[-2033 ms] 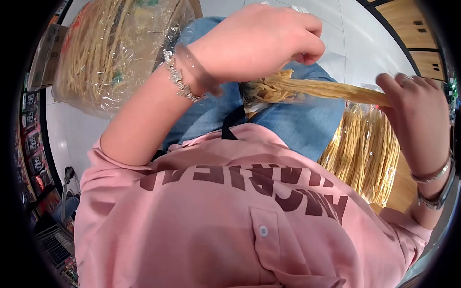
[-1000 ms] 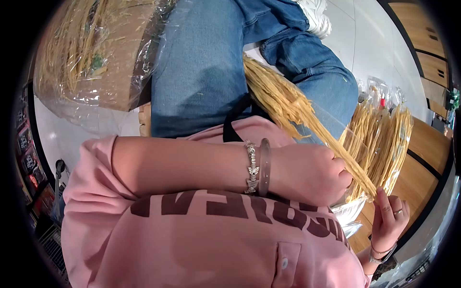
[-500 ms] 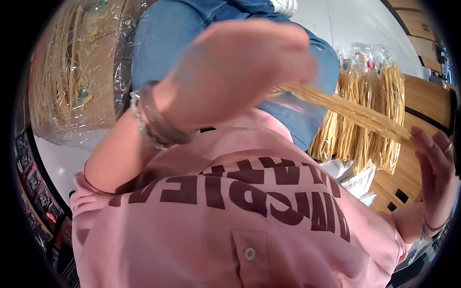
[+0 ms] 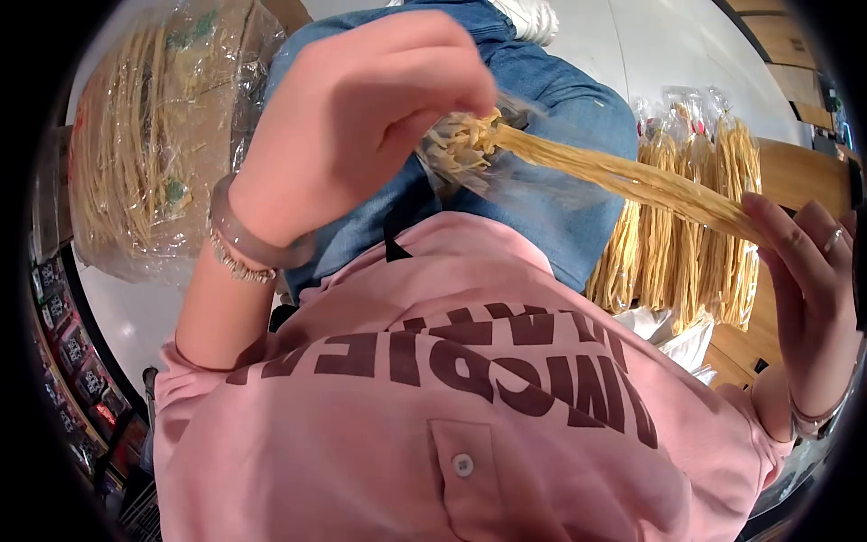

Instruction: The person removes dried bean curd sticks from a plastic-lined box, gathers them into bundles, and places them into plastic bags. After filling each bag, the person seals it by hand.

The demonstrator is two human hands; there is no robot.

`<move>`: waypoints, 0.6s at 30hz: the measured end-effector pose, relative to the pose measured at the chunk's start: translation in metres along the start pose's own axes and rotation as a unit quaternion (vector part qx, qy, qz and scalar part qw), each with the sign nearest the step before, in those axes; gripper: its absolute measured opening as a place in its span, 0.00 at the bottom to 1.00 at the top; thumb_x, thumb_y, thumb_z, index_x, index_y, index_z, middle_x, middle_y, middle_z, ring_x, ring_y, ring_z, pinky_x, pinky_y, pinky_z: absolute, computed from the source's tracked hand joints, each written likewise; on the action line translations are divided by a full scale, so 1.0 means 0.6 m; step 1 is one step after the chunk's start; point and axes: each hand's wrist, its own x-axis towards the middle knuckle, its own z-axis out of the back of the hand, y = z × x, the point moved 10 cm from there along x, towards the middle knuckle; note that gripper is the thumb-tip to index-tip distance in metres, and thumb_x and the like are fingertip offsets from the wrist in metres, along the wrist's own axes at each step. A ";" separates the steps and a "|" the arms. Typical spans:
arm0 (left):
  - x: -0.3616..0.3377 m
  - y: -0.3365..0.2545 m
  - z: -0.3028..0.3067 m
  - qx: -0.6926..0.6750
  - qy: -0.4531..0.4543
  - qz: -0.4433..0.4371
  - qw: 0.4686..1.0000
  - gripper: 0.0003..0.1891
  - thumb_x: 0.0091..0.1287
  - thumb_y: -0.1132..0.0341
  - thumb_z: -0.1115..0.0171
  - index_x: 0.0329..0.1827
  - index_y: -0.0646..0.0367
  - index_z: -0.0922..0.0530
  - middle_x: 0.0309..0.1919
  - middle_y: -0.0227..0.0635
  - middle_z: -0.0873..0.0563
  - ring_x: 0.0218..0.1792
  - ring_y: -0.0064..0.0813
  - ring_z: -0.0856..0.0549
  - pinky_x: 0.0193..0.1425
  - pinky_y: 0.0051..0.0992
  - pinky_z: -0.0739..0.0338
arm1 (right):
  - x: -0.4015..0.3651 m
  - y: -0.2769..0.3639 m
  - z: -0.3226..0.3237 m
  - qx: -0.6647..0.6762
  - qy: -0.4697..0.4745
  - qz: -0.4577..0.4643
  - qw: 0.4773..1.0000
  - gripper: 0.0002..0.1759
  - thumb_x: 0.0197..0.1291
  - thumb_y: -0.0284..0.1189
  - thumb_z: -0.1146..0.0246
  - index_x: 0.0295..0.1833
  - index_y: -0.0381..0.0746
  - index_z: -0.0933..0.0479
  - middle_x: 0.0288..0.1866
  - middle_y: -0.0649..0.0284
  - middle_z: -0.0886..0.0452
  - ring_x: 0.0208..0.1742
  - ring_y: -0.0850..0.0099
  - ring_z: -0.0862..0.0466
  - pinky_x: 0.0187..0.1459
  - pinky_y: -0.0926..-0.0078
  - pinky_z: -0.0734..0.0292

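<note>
A long bundle of yellow dried bean curd sticks (image 4: 623,179), in a clear plastic bag, stretches across above my lap. My right hand (image 4: 804,262) pinches its right end between thumb and fingers; a ring shows on that hand. Over the left end, where short broken pieces (image 4: 462,143) bunch inside crinkled clear plastic (image 4: 519,185), is my left hand (image 4: 361,117), its fingers curled closed. Its fingertips are turned away, so what they hold is hidden. A bangle and a bead bracelet circle the left wrist.
Several bagged bundles of the same sticks (image 4: 695,217) lie at right by wooden cabinet fronts (image 4: 795,181). A cardboard box (image 4: 212,108), covered in clear plastic with loose sticks, stands at left. Packaged goods (image 4: 86,370) line a shelf at lower left.
My left hand has moved left and slightly up, uncovering the broken pieces at the bundle's end. My right hand keeps its hold and has shifted slightly left.
</note>
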 end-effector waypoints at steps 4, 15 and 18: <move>-0.008 0.005 0.004 0.005 0.008 0.020 1.000 0.09 0.50 0.86 0.43 0.30 0.62 0.22 0.34 0.36 0.18 0.33 0.30 0.18 0.34 0.22 0.25 | -0.026 -0.012 0.001 0.007 -0.010 0.018 1.000 0.14 0.51 0.28 0.35 0.46 0.51 0.16 0.21 0.70 0.26 0.18 0.71 0.27 0.25 0.74 0.36; 0.058 0.026 -0.010 -0.009 -0.025 0.031 0.999 0.04 0.55 0.78 0.43 0.31 0.60 0.23 0.31 0.41 0.20 0.34 0.40 0.19 0.37 0.30 0.25 | 0.021 -0.049 -0.011 0.145 0.096 -0.047 0.984 0.12 0.53 0.25 0.34 0.45 0.41 0.16 0.28 0.58 0.16 0.24 0.74 0.18 0.20 0.80 0.29; 0.075 0.045 -0.017 -0.036 -0.046 0.017 0.998 0.04 0.56 0.77 0.45 0.33 0.61 0.25 0.29 0.43 0.20 0.34 0.45 0.21 0.37 0.33 0.26 | 0.058 -0.039 -0.015 0.125 0.022 0.002 0.992 0.11 0.53 0.25 0.34 0.44 0.42 0.16 0.31 0.58 0.15 0.26 0.70 0.15 0.24 0.79 0.26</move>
